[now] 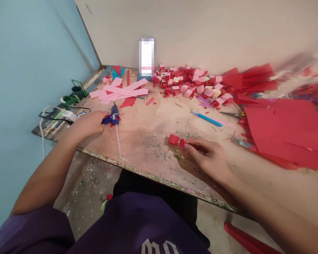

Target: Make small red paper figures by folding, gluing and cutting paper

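Note:
At the left of the table my left hand [96, 121] is closed around the handle of a blue glue gun [115, 115]. A pale glue stick [118, 139] sticks out of the gun's back end toward the near edge. My right hand [208, 153] pinches a small red paper piece [182, 143] between thumb and fingertips, just above the tabletop. Right beside that piece lies a small red paper box [174, 139]; whether the two touch I cannot tell.
Pink paper strips [125, 91] lie behind the glue gun. A heap of small red and pink boxes [185, 83] lines the back, near a propped phone [147, 58]. A blue pen-shaped tool [208, 119], a cutter [241, 142] and red sheets [283, 130] lie to the right.

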Motion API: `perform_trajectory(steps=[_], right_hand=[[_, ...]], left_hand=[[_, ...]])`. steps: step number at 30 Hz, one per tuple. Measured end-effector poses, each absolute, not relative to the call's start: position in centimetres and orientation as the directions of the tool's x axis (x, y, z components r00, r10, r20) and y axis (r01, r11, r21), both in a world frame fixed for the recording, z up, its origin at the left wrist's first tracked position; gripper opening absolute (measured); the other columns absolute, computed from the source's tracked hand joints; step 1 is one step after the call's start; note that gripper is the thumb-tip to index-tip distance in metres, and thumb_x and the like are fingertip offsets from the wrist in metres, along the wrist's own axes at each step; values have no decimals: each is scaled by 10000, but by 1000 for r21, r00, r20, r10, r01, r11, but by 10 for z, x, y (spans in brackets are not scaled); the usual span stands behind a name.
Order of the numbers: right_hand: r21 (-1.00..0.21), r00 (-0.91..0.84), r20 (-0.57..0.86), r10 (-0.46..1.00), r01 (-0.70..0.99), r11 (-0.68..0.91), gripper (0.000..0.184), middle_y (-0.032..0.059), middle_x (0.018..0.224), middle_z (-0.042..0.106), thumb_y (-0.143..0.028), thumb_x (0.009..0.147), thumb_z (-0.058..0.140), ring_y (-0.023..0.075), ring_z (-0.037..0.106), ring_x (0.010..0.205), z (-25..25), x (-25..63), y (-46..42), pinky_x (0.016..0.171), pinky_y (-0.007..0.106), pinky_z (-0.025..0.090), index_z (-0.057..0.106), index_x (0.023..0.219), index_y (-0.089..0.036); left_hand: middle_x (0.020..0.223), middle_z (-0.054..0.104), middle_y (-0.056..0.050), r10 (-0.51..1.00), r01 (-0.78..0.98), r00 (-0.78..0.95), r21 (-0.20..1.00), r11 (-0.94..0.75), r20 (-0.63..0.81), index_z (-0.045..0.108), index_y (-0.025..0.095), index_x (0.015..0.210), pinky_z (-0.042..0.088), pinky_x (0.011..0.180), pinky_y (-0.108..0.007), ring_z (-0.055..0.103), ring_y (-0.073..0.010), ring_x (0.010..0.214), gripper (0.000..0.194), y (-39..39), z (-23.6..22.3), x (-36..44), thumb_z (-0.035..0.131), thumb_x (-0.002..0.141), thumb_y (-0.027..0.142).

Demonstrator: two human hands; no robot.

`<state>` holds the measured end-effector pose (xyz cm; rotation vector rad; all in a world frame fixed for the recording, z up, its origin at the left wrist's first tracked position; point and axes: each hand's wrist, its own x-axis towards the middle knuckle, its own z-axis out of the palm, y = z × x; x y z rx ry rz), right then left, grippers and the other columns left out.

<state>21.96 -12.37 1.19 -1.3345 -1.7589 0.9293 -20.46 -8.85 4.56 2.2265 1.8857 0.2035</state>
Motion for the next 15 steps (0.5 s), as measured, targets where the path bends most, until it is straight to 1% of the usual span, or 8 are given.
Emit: perform_trajectory(steps=[3,4,5,7,10,12,13,15], right_hand=[[-865,-191,143,971,453,217,178,60,782,783,-391,897,727,253,725,694,14,217,-125,717,410,605,795,876,-228],[-864,-190,153,970,451,225,177,63,805,793,-386,897,724,253,735,710,15,216,-126,715,401,607,797,879,-226],[-861,-190,167,967,449,237,174,63,821,800,-377,898,719,250,742,718,16,215,-128,709,389,607,799,882,-223],[-851,-213,197,957,448,275,164,58,828,805,-341,904,697,235,741,714,17,212,-132,693,362,598,804,893,-216],[-830,-292,223,930,444,338,168,51,848,811,-272,919,656,209,734,730,17,204,-140,704,329,575,809,898,-205],[-834,-359,201,912,425,351,171,44,855,811,-247,921,651,195,724,744,17,194,-144,715,315,556,814,893,-202],[-854,-389,173,905,399,335,164,40,849,807,-243,917,661,188,716,744,17,187,-144,715,309,544,816,888,-200],[-919,-438,86,895,311,241,142,34,813,789,-261,907,695,171,685,713,16,168,-143,689,296,521,816,876,-194]], left_hand=[[838,717,-123,996,980,80,184,-71,-43,652,203,859,468,779,-425,661,-337,792,107,-83,47,-194,682,766,248],[859,711,-139,998,982,61,178,-55,-27,634,199,844,468,789,-434,663,-354,825,109,-82,50,-191,689,778,266],[887,707,-151,999,978,28,207,-30,15,617,197,828,468,807,-438,661,-363,864,133,-81,52,-188,712,777,275],[937,699,-143,988,938,-72,346,21,137,605,193,833,465,851,-433,649,-349,920,199,-84,59,-185,773,744,254],[941,681,-73,932,793,-237,609,22,275,639,190,955,464,839,-383,624,-261,877,280,-96,61,-183,805,734,232],[902,658,-36,904,687,-294,726,-25,309,647,196,1019,466,747,-339,592,-196,767,263,-108,55,-179,758,828,339],[852,632,-21,890,630,-325,775,-48,320,642,197,1010,458,682,-323,555,-167,682,257,-115,51,-175,706,879,409],[781,590,5,877,489,-362,866,-109,315,635,205,970,452,600,-303,477,-125,566,282,-130,39,-166,640,926,483]])
